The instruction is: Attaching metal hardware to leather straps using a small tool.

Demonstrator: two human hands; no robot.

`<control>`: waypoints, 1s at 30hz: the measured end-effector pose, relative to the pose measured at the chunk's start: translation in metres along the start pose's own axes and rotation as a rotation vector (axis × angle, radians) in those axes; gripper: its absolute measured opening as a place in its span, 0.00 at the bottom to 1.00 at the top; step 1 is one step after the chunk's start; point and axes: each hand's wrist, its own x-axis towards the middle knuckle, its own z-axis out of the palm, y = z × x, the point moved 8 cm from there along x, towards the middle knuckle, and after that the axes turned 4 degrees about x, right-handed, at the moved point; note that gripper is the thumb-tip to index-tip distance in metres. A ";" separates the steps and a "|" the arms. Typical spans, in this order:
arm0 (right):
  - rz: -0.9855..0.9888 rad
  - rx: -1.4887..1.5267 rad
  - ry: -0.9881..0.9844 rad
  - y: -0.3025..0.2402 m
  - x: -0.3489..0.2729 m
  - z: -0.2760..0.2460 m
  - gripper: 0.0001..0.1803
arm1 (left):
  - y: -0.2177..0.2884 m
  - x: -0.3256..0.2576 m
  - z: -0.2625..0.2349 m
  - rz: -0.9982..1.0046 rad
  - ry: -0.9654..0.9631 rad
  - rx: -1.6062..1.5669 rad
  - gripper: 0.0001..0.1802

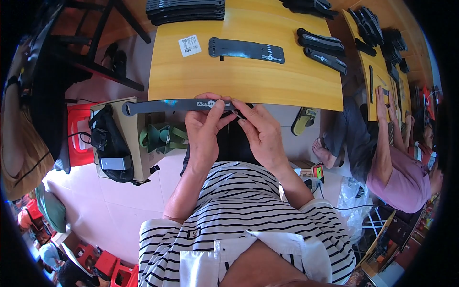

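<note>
A long black strap point(160, 106) with white print and a rounded, holed left end stretches out in front of me at the table's near edge. My left hand point(204, 131) pinches it near its right end, thumb on top. My right hand point(262, 136) has its thumb and fingers closed on that same right end, where a short dark tip shows between them; its details are too small to make out. Beyond my hands, a flat bundle of black straps point(246, 49) lies on the yellow table point(191, 79). Left of it is a white printed label sheet point(190, 46).
Stacked black straps point(185, 10) stand at the table's far left, and bundled straps point(322, 48) lie at its right. A cardboard box point(129, 119) with a black bag point(107, 143) sits on the floor at left. A co-worker in a pink shirt point(399, 179) works at right.
</note>
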 end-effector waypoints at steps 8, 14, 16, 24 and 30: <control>-0.091 -0.262 0.092 0.000 -0.006 0.006 0.24 | -0.014 0.007 -0.008 0.012 0.064 0.069 0.11; -0.100 -0.256 0.181 0.007 -0.006 0.009 0.27 | -0.007 0.000 0.002 0.242 0.148 0.116 0.10; -0.127 -0.178 0.234 0.006 -0.006 0.007 0.26 | -0.010 0.002 0.003 0.245 0.131 0.096 0.10; -0.099 0.088 0.332 0.011 -0.007 0.008 0.22 | -0.019 0.005 0.004 0.170 0.086 0.015 0.10; 0.134 0.410 0.315 0.033 -0.012 0.016 0.20 | -0.019 0.004 0.003 0.168 0.075 -0.003 0.10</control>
